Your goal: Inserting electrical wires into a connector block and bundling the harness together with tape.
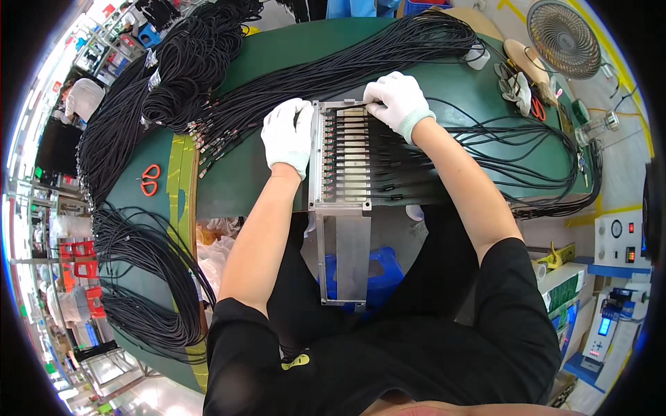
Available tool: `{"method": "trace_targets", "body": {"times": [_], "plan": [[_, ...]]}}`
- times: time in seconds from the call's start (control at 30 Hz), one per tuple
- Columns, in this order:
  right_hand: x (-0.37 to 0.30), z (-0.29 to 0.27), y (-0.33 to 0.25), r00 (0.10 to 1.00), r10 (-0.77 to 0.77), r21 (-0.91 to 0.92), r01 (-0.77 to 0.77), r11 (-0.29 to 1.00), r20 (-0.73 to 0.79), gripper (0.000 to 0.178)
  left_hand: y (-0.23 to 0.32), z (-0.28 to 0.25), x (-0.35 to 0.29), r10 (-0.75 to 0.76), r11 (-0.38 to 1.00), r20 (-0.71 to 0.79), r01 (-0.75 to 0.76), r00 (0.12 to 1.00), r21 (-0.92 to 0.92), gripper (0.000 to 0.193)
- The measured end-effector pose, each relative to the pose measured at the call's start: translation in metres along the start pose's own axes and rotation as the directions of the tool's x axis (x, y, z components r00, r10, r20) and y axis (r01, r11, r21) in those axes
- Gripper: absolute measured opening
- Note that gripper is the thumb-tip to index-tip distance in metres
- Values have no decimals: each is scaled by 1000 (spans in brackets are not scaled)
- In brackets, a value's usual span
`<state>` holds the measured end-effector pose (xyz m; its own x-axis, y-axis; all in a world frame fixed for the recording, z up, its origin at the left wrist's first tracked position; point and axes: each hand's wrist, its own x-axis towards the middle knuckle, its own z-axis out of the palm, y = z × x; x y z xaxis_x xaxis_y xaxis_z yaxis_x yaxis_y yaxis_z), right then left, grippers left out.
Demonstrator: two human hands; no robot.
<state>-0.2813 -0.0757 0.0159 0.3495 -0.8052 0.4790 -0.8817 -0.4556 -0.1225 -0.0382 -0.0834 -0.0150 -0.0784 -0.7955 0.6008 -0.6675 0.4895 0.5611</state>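
Observation:
A metal fixture (314, 173) lies at the table's near edge with a row of black cable ends (350, 151) set side by side in its slots. My right hand (399, 104), in a white glove, is closed at the fixture's far end, thumb and fingers pinched on a black cable (352, 107); the fingertips partly hide it. My left hand (286, 135), also gloved in white, rests by the fixture's upper left side, fingers stretched and thumb a little apart, with nothing visible in it. From the fixture, the cables run right beneath my right forearm.
A long bundle of black cables (333, 66) crosses the green table (239, 191). Coiled cables (187, 76) are heaped at the far left, more cables (149, 277) at near left. Orange-handled scissors (150, 180) lie left. A fan (563, 38) stands far right. An empty metal frame (352, 253) extends toward me.

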Motion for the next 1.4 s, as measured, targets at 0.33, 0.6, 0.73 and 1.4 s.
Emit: {"method": "trace_targets", "body": {"times": [0.33, 0.6, 0.73, 1.4], "plan": [[0, -6, -4, 998, 29, -158, -20, 987, 54, 4, -3, -3, -3, -113, 992, 117, 107, 987, 60, 19], [0, 4, -13, 1000, -16, -83, 16, 996, -3, 11, -1, -4, -3, -127, 992, 120, 128, 985, -5, 19], [1, 0, -23, 979, 90, -146, -64, 987, 182, 18, -1, -3, -4, -132, 991, 132, 136, 982, -22, 19], [-149, -45, -158, 791, -539, 154, 518, 842, 288, 61, -22, 2, -5, -147, 942, 309, 227, 940, -245, 31]]}}
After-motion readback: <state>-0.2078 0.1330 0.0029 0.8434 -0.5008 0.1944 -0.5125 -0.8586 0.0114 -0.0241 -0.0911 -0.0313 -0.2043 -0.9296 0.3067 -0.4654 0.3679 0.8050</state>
